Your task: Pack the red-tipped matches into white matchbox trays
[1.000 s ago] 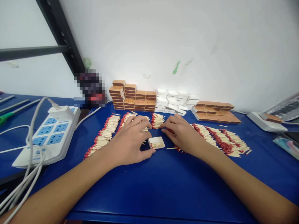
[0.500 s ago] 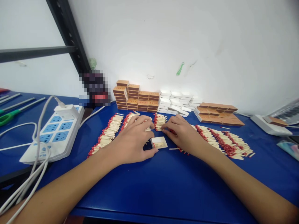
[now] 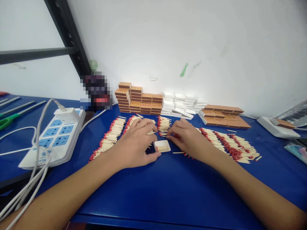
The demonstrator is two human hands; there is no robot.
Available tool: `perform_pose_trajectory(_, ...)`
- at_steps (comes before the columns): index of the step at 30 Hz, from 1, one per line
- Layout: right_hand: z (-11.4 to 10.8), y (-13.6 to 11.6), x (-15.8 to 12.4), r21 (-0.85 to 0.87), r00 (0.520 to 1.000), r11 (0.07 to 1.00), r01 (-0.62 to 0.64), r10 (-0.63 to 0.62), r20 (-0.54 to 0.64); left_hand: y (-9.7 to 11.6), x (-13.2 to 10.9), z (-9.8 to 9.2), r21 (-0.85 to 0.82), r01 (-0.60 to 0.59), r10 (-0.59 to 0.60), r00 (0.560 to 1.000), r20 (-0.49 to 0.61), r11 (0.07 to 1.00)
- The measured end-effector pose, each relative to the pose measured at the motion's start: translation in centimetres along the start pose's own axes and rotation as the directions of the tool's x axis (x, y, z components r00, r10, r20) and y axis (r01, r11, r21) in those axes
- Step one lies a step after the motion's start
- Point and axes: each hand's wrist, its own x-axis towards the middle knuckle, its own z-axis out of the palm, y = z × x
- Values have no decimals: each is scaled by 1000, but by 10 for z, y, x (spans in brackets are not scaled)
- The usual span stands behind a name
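Observation:
A small white matchbox tray [image 3: 165, 143] with a few matches in it lies on the blue table, between my hands. My left hand [image 3: 139, 143] curls round the tray's left end, its thumb and fingers at the edges. My right hand [image 3: 185, 137] is closed in a pinch just right of the tray, over red-headed matches; what its fingertips hold is too small to make out. Rows of matches [image 3: 112, 132] lie left of and under my left hand. Another row [image 3: 164, 124] lies behind the tray, and more matches [image 3: 230, 147] spread to the right.
Brown matchboxes [image 3: 140, 103] stand stacked by the wall, beside white trays [image 3: 178, 103] and flatter brown stacks [image 3: 223, 116]. A white power strip [image 3: 55, 137] with loose cables and green-handled scissors [image 3: 8, 121] are at the left. Another white strip [image 3: 275, 127] lies right.
Both hands keep nearly the same places and poses. The view has shifted slightly, and the tray still lies between them with matches in it.

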Motion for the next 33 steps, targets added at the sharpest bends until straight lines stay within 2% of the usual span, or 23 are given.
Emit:
perform_pose_trajectory(7,2,1,1,-19,1000,1000,10,-10,15,2,0,-1,2,2,-2,1000,9,1000)
perform_pose_trajectory(23,4,0,1,-24,999,1000,17,-18,-32,0,0,0,4,-4,4,1000,-7,1000)
perform_pose_trajectory(33,4,-1,1,-23,1000,1000,8,-8,1,0,1,-1,-6,-4,4,1000,-4,1000)
